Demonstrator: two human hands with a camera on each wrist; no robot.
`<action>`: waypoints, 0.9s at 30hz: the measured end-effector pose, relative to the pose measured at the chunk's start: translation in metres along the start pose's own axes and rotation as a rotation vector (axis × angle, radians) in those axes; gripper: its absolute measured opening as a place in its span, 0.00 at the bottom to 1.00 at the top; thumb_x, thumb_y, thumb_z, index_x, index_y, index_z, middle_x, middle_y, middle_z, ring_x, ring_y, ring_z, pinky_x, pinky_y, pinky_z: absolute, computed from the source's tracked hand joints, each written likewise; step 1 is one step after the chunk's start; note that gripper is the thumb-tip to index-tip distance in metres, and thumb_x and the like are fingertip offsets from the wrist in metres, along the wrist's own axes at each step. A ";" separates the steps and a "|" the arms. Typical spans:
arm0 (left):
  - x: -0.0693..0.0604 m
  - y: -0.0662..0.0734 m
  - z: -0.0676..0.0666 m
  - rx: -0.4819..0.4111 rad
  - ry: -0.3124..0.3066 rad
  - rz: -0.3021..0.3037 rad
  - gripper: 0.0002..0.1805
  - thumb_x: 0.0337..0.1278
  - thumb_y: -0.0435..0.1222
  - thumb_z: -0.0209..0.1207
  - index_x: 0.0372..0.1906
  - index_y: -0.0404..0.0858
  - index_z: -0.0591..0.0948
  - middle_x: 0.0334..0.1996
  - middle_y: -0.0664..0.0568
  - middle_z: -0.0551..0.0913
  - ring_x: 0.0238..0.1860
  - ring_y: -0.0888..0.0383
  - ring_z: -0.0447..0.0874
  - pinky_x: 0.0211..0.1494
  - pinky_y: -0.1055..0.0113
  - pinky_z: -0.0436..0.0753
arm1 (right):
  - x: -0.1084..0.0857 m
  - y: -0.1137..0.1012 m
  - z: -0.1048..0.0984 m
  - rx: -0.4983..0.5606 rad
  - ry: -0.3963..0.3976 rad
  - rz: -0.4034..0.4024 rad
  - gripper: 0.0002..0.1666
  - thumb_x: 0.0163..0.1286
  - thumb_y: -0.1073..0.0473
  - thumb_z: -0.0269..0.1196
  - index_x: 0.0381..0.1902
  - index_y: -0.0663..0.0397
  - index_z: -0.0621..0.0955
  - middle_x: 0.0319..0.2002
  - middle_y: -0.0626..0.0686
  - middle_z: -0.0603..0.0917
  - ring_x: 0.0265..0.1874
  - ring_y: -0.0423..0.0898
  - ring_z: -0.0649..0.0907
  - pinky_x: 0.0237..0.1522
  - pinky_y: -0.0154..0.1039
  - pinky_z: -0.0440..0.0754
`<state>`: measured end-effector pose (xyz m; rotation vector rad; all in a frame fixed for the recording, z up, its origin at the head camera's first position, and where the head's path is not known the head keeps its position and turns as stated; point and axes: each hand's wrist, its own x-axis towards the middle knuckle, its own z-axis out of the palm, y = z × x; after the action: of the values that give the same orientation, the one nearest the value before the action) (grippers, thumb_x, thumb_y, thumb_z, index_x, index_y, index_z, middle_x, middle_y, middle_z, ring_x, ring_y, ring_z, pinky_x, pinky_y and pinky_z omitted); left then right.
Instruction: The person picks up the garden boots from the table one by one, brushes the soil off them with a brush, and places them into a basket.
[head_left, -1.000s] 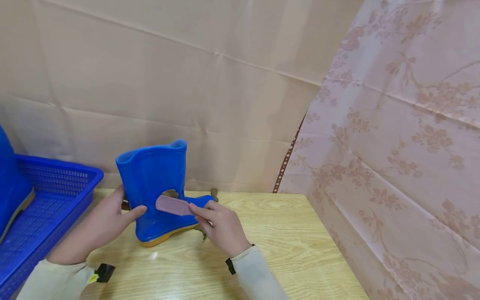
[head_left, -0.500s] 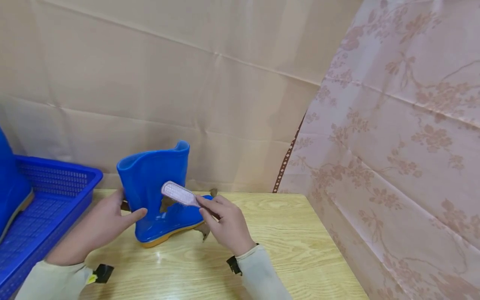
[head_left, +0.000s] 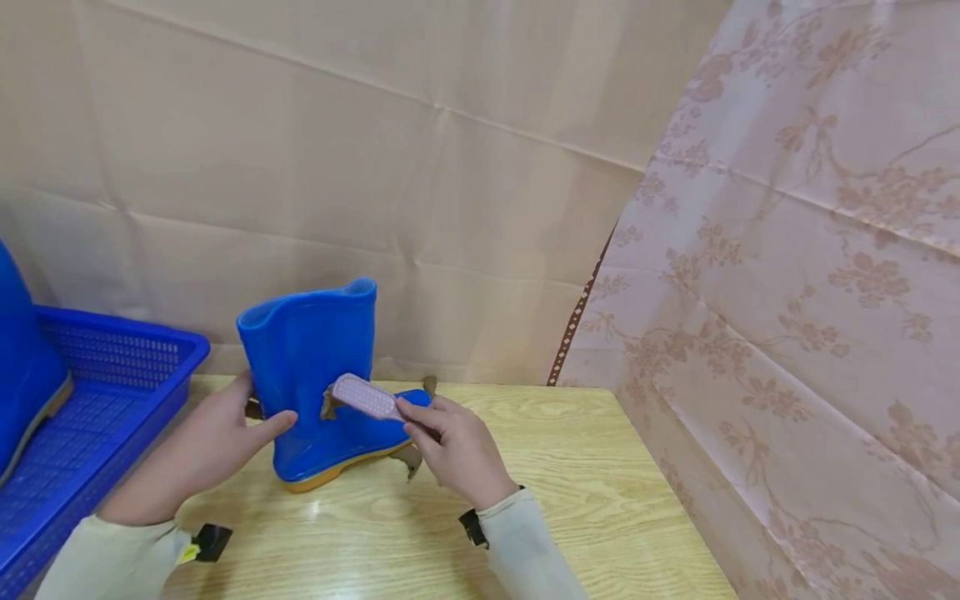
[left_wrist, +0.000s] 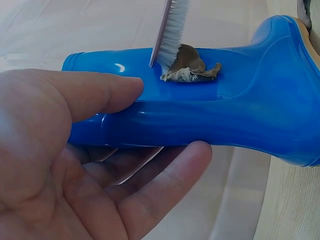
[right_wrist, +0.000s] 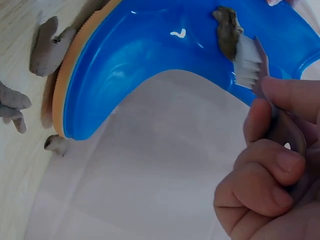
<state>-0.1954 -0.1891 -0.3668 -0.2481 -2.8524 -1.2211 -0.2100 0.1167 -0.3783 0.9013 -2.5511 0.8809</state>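
Note:
A blue rubber boot (head_left: 311, 358) with a yellowish sole stands upright on the table, toe to the right. My left hand (head_left: 217, 450) holds its shaft from behind; the left wrist view shows the thumb on one side and the fingers (left_wrist: 165, 185) on the other. A grey-brown, mud-like clump (left_wrist: 192, 65) sticks to the boot's side near the ankle. My right hand (head_left: 457, 450) grips the handle of a pinkish scrub brush (head_left: 363, 397). Its white bristles (right_wrist: 247, 62) touch the clump, as the right wrist view shows.
At left, a blue plastic basket (head_left: 127, 333) holds another blue boot (head_left: 26, 367). Several grey-brown lumps lie around the sole, one lump (right_wrist: 50, 47) close beside it. The wood-patterned table (head_left: 570, 483) meets a beige cloth backdrop behind and a floral cloth (head_left: 787, 333) at right.
The brush has moved up along the boot and turned, then come slightly down and right against the clump. My left hand keeps its place on the boot, which has tipped slightly.

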 end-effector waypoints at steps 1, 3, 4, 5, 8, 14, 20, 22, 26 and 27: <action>0.000 0.000 0.000 -0.001 -0.001 -0.002 0.43 0.75 0.43 0.60 0.77 0.22 0.52 0.60 0.23 0.76 0.52 0.32 0.83 0.45 0.43 0.88 | 0.000 0.000 -0.001 0.000 -0.009 0.004 0.20 0.75 0.58 0.67 0.63 0.45 0.84 0.27 0.41 0.75 0.19 0.34 0.67 0.18 0.26 0.63; 0.000 -0.001 0.000 -0.004 -0.003 -0.002 0.43 0.75 0.44 0.60 0.77 0.22 0.52 0.60 0.23 0.76 0.52 0.32 0.83 0.45 0.43 0.88 | 0.000 0.000 -0.003 0.003 -0.030 0.015 0.20 0.75 0.58 0.67 0.63 0.45 0.84 0.27 0.41 0.75 0.19 0.34 0.67 0.18 0.26 0.64; 0.001 -0.001 0.000 -0.005 -0.004 -0.003 0.43 0.75 0.44 0.60 0.77 0.22 0.52 0.60 0.23 0.76 0.52 0.32 0.83 0.45 0.42 0.88 | 0.000 0.001 -0.004 0.006 -0.040 0.020 0.20 0.74 0.59 0.67 0.63 0.45 0.84 0.27 0.41 0.75 0.19 0.34 0.68 0.19 0.26 0.65; 0.001 -0.001 0.000 -0.005 -0.005 -0.004 0.43 0.75 0.44 0.60 0.77 0.22 0.52 0.60 0.23 0.76 0.53 0.32 0.83 0.45 0.42 0.88 | 0.000 0.001 -0.005 0.005 -0.052 0.028 0.20 0.75 0.58 0.67 0.63 0.45 0.84 0.27 0.41 0.75 0.19 0.34 0.68 0.19 0.27 0.65; 0.001 -0.002 0.000 -0.007 -0.006 -0.005 0.43 0.76 0.44 0.59 0.77 0.22 0.52 0.61 0.23 0.76 0.53 0.32 0.83 0.45 0.42 0.88 | -0.001 0.001 -0.009 0.010 -0.084 0.051 0.21 0.75 0.58 0.66 0.63 0.44 0.84 0.27 0.40 0.75 0.20 0.34 0.68 0.20 0.27 0.66; 0.001 -0.001 0.000 0.000 -0.001 0.001 0.43 0.76 0.44 0.59 0.77 0.22 0.52 0.61 0.23 0.76 0.53 0.32 0.83 0.45 0.42 0.88 | -0.001 -0.001 -0.013 0.012 -0.080 0.030 0.20 0.75 0.58 0.66 0.63 0.45 0.84 0.27 0.40 0.75 0.20 0.34 0.68 0.20 0.27 0.65; 0.000 0.000 0.000 0.016 0.001 0.011 0.43 0.75 0.44 0.60 0.78 0.23 0.52 0.62 0.23 0.75 0.54 0.31 0.83 0.48 0.39 0.86 | 0.000 -0.001 -0.002 0.005 -0.006 -0.081 0.21 0.75 0.58 0.66 0.64 0.44 0.84 0.28 0.41 0.74 0.22 0.34 0.68 0.20 0.25 0.64; 0.000 0.001 0.001 0.021 0.003 0.015 0.43 0.75 0.44 0.60 0.77 0.23 0.52 0.62 0.23 0.76 0.54 0.31 0.83 0.48 0.39 0.86 | 0.000 -0.001 0.003 -0.026 0.001 -0.109 0.22 0.75 0.57 0.66 0.65 0.44 0.83 0.29 0.41 0.75 0.23 0.34 0.68 0.21 0.24 0.64; 0.000 0.001 0.001 0.019 0.007 0.021 0.43 0.76 0.44 0.59 0.77 0.23 0.53 0.62 0.23 0.76 0.54 0.32 0.83 0.48 0.39 0.86 | 0.001 0.001 0.010 -0.078 -0.004 -0.105 0.22 0.74 0.57 0.67 0.64 0.44 0.83 0.28 0.42 0.75 0.22 0.34 0.67 0.22 0.23 0.62; 0.000 0.000 0.002 0.018 0.007 0.021 0.43 0.76 0.44 0.59 0.77 0.23 0.52 0.62 0.23 0.76 0.54 0.32 0.83 0.48 0.40 0.86 | 0.001 0.001 0.010 -0.085 -0.004 -0.094 0.21 0.74 0.57 0.67 0.63 0.43 0.84 0.27 0.42 0.75 0.21 0.34 0.67 0.22 0.24 0.62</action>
<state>-0.1948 -0.1878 -0.3677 -0.2712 -2.8459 -1.1900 -0.2119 0.1103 -0.3865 0.9897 -2.5061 0.7387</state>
